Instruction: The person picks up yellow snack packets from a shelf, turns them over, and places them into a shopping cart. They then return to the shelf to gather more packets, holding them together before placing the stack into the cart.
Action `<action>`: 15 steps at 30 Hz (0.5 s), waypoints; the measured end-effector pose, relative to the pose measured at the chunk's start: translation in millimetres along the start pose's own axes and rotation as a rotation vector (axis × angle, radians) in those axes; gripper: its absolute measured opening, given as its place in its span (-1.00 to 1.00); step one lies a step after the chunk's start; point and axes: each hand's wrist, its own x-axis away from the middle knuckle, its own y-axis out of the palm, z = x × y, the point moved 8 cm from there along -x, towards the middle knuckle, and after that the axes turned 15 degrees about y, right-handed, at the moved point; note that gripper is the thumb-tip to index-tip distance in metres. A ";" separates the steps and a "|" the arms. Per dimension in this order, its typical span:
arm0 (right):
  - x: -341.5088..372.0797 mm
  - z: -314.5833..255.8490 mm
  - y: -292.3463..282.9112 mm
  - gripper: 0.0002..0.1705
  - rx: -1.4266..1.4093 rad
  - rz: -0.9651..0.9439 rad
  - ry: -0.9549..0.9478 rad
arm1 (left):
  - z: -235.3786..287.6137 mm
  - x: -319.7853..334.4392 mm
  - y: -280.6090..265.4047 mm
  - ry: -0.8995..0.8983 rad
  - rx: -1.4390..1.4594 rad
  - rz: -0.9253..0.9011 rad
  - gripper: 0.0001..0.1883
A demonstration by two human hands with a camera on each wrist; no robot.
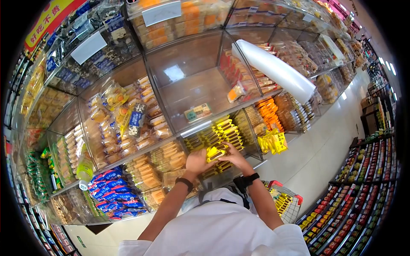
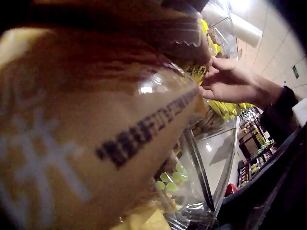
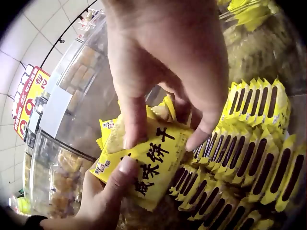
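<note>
Both hands meet over a bin of yellow biscuit packets [image 1: 230, 132], holding a small bunch of the same biscuit packets [image 3: 156, 163]. My left hand [image 1: 197, 162] grips the bunch from the left, its thumb [image 3: 125, 171] across the front wrapper. From above, my right hand [image 3: 168, 52] pinches the bunch's upper edge, fingers partly hidden behind it. Dark printing marks the front yellow wrapper. Rows of upright packets [image 3: 240, 158] with dark oval windows stand beside the hands. A large blurred wrapper [image 2: 96, 129] fills much of the left wrist view.
Clear-walled bins hold blue packets [image 1: 115, 194] and wrapped cakes [image 1: 124, 123]. A roll of plastic bags [image 1: 275, 70] lies across the upper bins. More yellow packets [image 1: 273, 143] hang over the bin's right edge. A shopping cart [image 1: 290, 200] with yellow packets stands at the right.
</note>
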 end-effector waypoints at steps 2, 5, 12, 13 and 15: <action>2.8 1.2 0.1 -0.06 -0.046 -0.002 0.025 | -2.2 1.6 3.8 -0.023 0.008 -0.048 -0.38; 1.9 6.1 2.3 -0.05 -0.081 -0.066 0.096 | -1.4 1.6 1.8 -0.006 0.027 -0.023 -0.39; -12.4 29.8 -9.5 -0.07 -0.016 -0.032 0.190 | 0.6 -0.4 -0.2 -0.024 0.008 -0.043 -0.40; -11.3 27.8 -9.6 -0.07 -0.007 -0.023 0.188 | 0.0 -0.2 1.0 -0.032 0.005 -0.058 -0.40; -5.7 21.1 -7.1 -0.07 0.012 -0.007 0.185 | -2.3 1.1 3.9 -0.048 0.000 -0.082 -0.39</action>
